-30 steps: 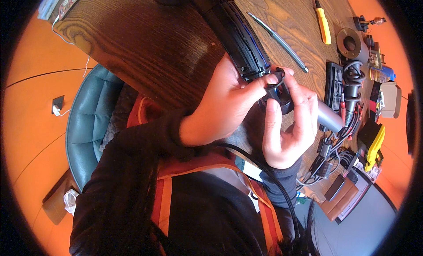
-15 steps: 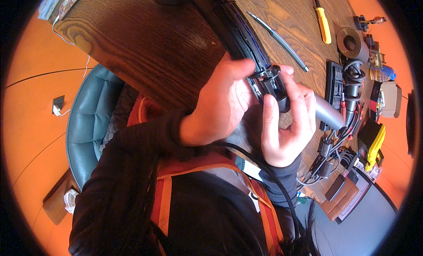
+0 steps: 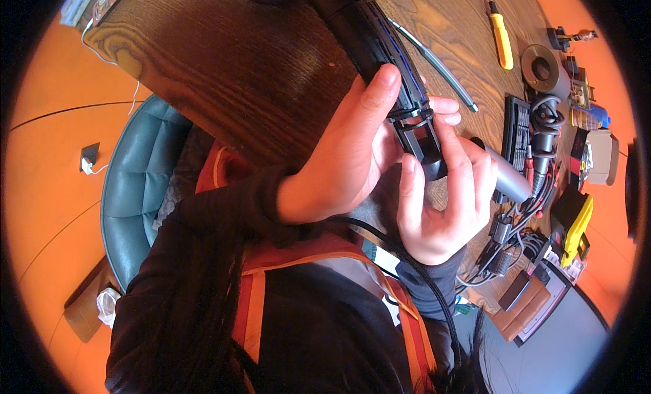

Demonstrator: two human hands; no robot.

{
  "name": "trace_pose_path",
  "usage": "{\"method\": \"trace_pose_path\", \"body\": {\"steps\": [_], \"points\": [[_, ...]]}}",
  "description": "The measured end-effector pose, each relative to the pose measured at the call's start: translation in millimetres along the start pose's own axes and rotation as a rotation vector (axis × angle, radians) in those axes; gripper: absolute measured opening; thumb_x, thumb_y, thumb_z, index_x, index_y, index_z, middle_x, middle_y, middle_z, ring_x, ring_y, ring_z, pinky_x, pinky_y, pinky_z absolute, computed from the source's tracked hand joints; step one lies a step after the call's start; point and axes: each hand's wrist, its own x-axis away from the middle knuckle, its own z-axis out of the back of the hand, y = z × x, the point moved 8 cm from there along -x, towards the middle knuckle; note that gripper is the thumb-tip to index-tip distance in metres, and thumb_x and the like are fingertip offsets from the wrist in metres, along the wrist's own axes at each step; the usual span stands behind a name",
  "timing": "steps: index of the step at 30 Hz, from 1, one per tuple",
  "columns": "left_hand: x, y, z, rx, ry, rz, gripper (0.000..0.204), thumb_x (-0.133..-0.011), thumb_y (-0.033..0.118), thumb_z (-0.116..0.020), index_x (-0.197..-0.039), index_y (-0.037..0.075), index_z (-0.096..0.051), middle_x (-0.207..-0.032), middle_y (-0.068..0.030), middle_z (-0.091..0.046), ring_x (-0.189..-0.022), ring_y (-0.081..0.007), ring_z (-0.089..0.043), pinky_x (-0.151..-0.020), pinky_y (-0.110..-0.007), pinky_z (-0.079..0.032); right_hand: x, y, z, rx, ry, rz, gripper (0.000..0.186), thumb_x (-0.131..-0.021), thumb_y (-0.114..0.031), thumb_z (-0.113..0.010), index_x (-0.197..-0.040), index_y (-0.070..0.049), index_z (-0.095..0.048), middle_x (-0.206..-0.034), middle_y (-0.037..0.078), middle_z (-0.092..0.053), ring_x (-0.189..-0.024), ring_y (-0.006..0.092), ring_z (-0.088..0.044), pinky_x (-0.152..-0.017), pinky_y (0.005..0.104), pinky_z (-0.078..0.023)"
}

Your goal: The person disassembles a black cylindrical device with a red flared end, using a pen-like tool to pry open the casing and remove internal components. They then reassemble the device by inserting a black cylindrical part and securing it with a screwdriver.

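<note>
A long black appliance handle [image 3: 369, 45], its casing open along one side with a blue strip or wire showing, slants from the top of the view toward my chest. My left hand [image 3: 346, 146] is closed round its lower part, the thumb lying along the casing. At the near end sits a black open-framed end piece [image 3: 422, 140]. My right hand [image 3: 447, 201] pinches that piece between thumb and fingers. Some of my fingers are hidden behind the handle. Beyond it lies a slim silver pen-like tool [image 3: 437, 65].
A yellow-handled screwdriver [image 3: 501, 43] lies on the wooden table [image 3: 224, 68]. To the right are a grey cylinder [image 3: 510, 180], a black bit case [image 3: 517, 129], a round grey appliance head [image 3: 542, 67] and tangled cables [image 3: 512, 241]. A black cord [image 3: 407, 258] crosses my lap.
My left thumb has shifted from beside the end piece to higher along the handle. The end piece is tilted differently, showing its open frame more, and my right hand has moved slightly toward me.
</note>
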Motion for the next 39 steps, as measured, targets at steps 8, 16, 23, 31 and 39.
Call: {"method": "trace_pose_path", "body": {"steps": [8,16,23,31,39], "points": [[0,-2,-1,-0.064,-0.025,0.016,0.045,-0.095,0.041,-0.025,-0.111,0.003,-0.042,-0.107,-0.0234,-0.053,-0.103,-0.031,-0.052,-0.093,-0.04,-0.038,3,-1,-3,0.047,-0.001,-0.016,0.047,-0.063,-0.015,-0.073,-0.107,-0.004,-0.062,-0.086,0.01,-0.054,-0.074,0.0227,-0.049,-0.069,0.0317,-0.041],[2,-2,2,-0.146,0.027,0.032,0.05,-0.094,0.045,-0.019,-0.111,0.005,-0.043,-0.11,-0.0274,-0.053,-0.106,-0.0364,-0.051,-0.094,-0.042,-0.038,-1,1,-4,-0.075,-0.1,-0.085,0.042,-0.069,0.001,-0.064,-0.111,0.004,-0.057,-0.092,0.015,-0.057,-0.088,0.0256,-0.055,-0.081,0.0322,-0.043],[0,-5,1,-0.09,-0.043,0.037,0.047,-0.094,0.041,-0.026,-0.111,0.0,-0.044,-0.1,-0.0178,-0.057,-0.097,-0.0237,-0.055,-0.09,-0.035,-0.041,1,-3,1,-0.048,0.0,-0.038,0.047,-0.06,-0.006,-0.075,-0.106,-0.004,-0.063,-0.094,0.015,-0.056,-0.084,0.023,-0.054,-0.075,0.031,-0.042],[1,-6,0,-0.072,-0.046,0.054,0.045,-0.095,0.039,-0.025,-0.111,0.001,-0.044,-0.101,-0.018,-0.056,-0.097,-0.0239,-0.055,-0.09,-0.036,-0.041,2,-2,1,-0.048,-0.023,-0.093,0.045,-0.061,-0.006,-0.076,-0.104,-0.006,-0.065,-0.092,0.015,-0.056,-0.082,0.0231,-0.055,-0.074,0.0293,-0.045],[6,0,-6,-0.375,-0.077,0.024,0.028,-0.088,0.001,-0.038,-0.116,0.005,-0.035,-0.115,-0.026,-0.051,-0.108,-0.034,-0.05,-0.095,-0.045,-0.037,2,1,7,-0.184,0.046,-0.057,0.047,-0.061,-0.006,-0.078,-0.104,0.001,-0.058,-0.097,0.014,-0.055,-0.087,0.0213,-0.058,-0.08,0.0301,-0.047]]}}
